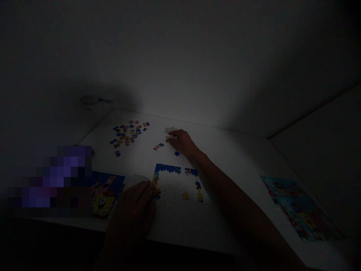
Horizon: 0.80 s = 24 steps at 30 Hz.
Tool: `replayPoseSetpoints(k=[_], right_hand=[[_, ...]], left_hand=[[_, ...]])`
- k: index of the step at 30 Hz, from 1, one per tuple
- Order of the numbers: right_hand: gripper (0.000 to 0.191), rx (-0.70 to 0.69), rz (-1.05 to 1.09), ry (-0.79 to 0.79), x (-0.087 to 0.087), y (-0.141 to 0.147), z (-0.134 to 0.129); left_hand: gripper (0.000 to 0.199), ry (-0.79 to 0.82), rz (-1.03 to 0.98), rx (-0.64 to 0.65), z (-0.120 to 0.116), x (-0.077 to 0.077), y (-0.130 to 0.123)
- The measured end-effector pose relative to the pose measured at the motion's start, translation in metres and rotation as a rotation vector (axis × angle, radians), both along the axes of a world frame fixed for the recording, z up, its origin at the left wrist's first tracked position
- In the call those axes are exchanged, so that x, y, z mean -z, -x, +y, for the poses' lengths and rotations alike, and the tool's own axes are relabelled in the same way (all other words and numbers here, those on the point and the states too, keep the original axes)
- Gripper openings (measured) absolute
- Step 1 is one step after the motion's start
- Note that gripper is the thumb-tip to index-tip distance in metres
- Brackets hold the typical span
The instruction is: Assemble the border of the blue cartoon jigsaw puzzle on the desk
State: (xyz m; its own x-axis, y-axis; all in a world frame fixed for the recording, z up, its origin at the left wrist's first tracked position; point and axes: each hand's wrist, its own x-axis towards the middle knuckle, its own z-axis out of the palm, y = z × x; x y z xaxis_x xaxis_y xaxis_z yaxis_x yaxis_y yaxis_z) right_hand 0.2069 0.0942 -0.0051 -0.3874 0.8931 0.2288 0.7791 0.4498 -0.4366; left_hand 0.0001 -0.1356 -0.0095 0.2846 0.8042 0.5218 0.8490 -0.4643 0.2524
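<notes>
The right hand [182,143] is pinching, fingers nearly closed, what seems to be a small jigsaw piece [168,140], with a heap of loose pieces [126,134] lying ahead and left of it; the left hand [130,210] is lying half-open, fingertips touching the edge of the partly built puzzle [166,168] just to its right

- White tabletop [225,150], running from the lower left toward the far edge at upper centre
- Loose heap of multicoloured jigsaw pieces [126,133], upper left of the tabletop
- Small group of loose pieces [158,146], just right of the heap
- Single blue jigsaw piece [176,153], just below them
- White textured puzzle board [172,184], lower centre, with blue pieces joined along its top edge and scattered pieces on it
- SpongeBob picture card [105,194], lower left, partly hidden by a blurred patch
- Colourful printed puzzle picture [301,209], lower right, lying flat
</notes>
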Motion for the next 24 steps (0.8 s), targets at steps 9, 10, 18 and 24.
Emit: replayPoseSetpoints(k=[9,10,18,24], right_hand=[[0.021,0.011,-0.090,-0.004,0.0075,0.0074,-0.0028],[0.021,0.014,-0.078,-0.001,0.0081,0.0078,-0.0027],[0.023,0.010,-0.055,0.045,0.0079,0.0076,-0.0031],[0.024,-0.006,-0.089,-0.003,0.0058,0.0055,-0.0050]], left_hand=[[0.029,-0.009,-0.023,-0.008,0.0005,0.0036,0.0000],[0.029,-0.017,-0.020,-0.007,0.0009,0.0026,-0.0001],[0.027,-0.012,0.013,0.004,0.0015,-0.0014,0.0005],[0.029,0.002,-0.013,-0.002,0.0007,0.0037,0.0003]])
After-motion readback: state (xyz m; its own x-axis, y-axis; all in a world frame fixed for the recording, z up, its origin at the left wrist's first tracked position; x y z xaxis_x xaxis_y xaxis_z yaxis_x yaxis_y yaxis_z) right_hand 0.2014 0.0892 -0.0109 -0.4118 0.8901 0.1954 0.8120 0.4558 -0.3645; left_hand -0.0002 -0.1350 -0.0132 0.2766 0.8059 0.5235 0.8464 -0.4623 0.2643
